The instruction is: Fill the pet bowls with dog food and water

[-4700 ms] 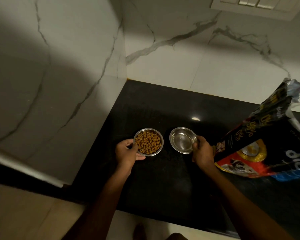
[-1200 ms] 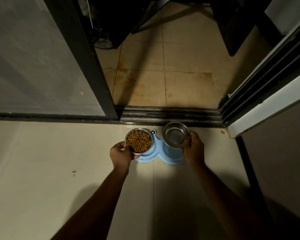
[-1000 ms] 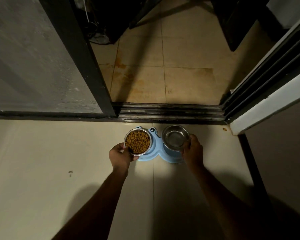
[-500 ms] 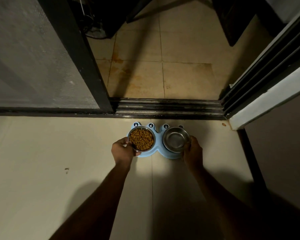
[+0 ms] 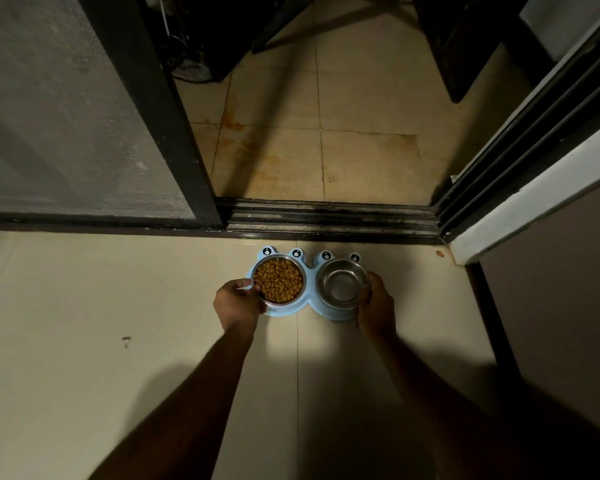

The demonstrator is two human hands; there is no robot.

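Head view: The blue stand [image 5: 310, 284] sits on the floor [image 5: 118, 306], just in front of the door track [image 5: 326, 216]. The left hand [image 5: 238, 299] has its grip clamped on the near edge of the food bowl [image 5: 281, 302], over the stand's left hole. The bowl is full of dog food [image 5: 279, 280]. The right hand [image 5: 376, 303] has its grip clamped on the side of the water bowl [image 5: 342, 261], over the stand's right hole. It is too dark to tell how much water is inside, or if the bowls are all the way down.

Things could go wrong here. If a bowl goes in crooked, it may sit tipped on the stand's edge and wobble. If the left hand lets go too soon, the food could hop out onto the floor. If the right hand tips its bowl, water could slosh over the stand. A hard push could slide the stand toward the door track.
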